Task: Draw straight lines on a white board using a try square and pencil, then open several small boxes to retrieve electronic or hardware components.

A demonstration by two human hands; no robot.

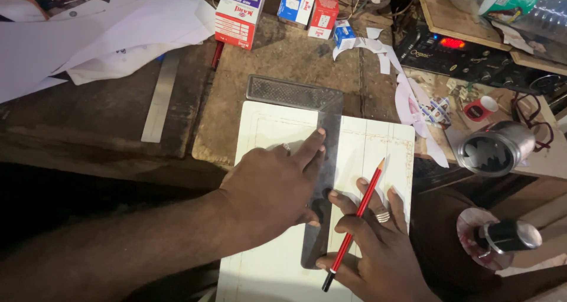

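Note:
A white board [378,145] with faint pencil lines lies on a worn wooden workbench [283,59]. A dark metal try square [329,130] rests on it, its stock across the board's far edge and its blade running toward me. My left hand [271,187] presses flat on the blade, forefinger stretched along it. My right hand [369,243] lies on the board just right of the blade and holds a red pencil [354,225] between its fingers, tip pointing away from me. A ring sits on one finger of each hand.
Small cardboard boxes [239,12] stand at the bench's far edge. White paper sheets [88,36] and a steel ruler [159,98] lie at left. At right are a metal can [496,148], a black device with a red display [452,45], paper scraps and a dark-capped bottle [508,237].

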